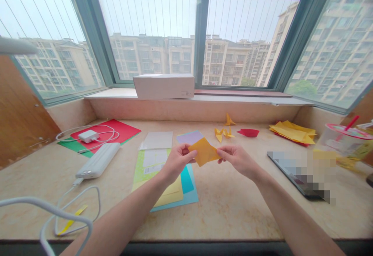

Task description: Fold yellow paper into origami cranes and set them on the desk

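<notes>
Between my two hands, raised above the desk, is a small orange-yellow sheet of folding paper (204,152) with a diamond outline. My left hand (178,159) pinches its left corner between thumb and fingers. The right corner is pinched by my right hand (235,158). Behind the paper lie several folded yellow origami pieces (224,131), one standing up with pointed tips. A folded red paper piece (248,132) rests to their right. Below my left hand are stacked coloured sheets (171,195) in yellow, green and blue, with a lilac sheet (189,137) partly hidden behind the held paper.
At left are a white power bank (99,161), a charger (88,136) with looping cable, and red and green sheets (124,128). A tablet (291,174), yellow paper pile (291,131) and plastic cup (340,141) stand at right. A white box (163,86) sits on the sill.
</notes>
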The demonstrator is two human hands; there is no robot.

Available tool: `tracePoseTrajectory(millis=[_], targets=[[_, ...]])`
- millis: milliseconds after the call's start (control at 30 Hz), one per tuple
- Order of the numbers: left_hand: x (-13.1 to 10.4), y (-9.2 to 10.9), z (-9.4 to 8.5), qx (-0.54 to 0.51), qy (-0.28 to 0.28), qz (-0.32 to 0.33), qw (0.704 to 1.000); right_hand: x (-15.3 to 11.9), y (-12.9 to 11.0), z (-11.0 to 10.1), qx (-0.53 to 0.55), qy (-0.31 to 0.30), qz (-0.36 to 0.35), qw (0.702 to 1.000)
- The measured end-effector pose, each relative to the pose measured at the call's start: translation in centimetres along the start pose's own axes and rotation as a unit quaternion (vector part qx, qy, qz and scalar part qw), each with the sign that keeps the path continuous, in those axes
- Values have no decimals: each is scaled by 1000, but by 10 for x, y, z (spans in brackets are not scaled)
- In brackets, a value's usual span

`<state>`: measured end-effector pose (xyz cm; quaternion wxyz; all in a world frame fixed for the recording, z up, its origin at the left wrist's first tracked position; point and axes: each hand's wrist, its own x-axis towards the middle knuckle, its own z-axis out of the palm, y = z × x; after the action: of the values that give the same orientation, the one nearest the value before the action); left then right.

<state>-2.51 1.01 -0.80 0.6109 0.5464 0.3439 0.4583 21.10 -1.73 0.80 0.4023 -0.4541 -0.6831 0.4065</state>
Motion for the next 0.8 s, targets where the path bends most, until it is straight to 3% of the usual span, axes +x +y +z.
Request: tracePoseTrajectory(millis=[333,500,600,800], targets=[[-4,-8,2,83,-113,-50,989,-3,4,8,0,-52,-9,999],[-6,-6,5,60,-92,-19,994,2,5,9,83,55,-2,995],[-10,-2,8,53,-96,-44,993,4,6,9,92,95,-4,991],[-16,-2,12,95,-149,-95,980,2,7,17,92,29,-11,995]])
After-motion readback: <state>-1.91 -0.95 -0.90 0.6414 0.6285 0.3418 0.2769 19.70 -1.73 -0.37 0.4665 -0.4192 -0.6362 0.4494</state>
